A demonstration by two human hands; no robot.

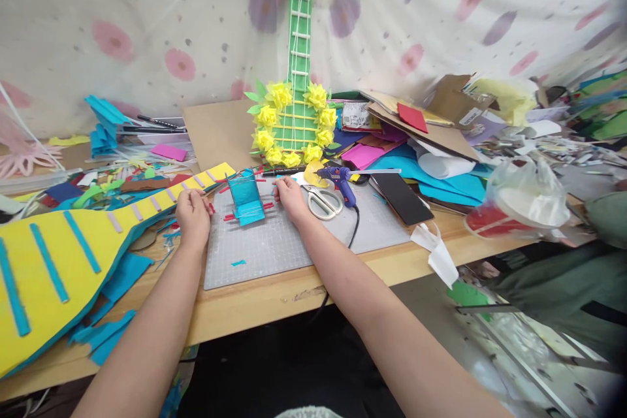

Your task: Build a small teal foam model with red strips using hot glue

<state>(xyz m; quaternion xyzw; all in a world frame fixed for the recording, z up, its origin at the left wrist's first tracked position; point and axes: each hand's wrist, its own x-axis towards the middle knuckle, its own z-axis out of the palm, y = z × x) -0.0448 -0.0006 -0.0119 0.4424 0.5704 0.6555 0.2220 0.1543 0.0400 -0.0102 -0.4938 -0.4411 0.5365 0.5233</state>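
Note:
A small turquoise foam piece (246, 196) with red sticks poking out of its sides stands on the grey cutting mat (264, 251). My left hand (192, 216) rests at the mat's left edge, fingers curled by the red stick ends; what it pinches is unclear. My right hand (290, 198) lies to the right of the piece, fingers bent, fingertips near the red sticks. A long yellow foam guitar neck (73, 248) with blue and lilac strips lies to the left.
White-handled scissors (324, 203) and a blue glue gun (340, 179) lie right of my right hand. A green guitar with yellow flowers (295, 111) leans on the wall. A black phone (401, 197), foam sheets and a plastic bag (526, 196) crowd the right.

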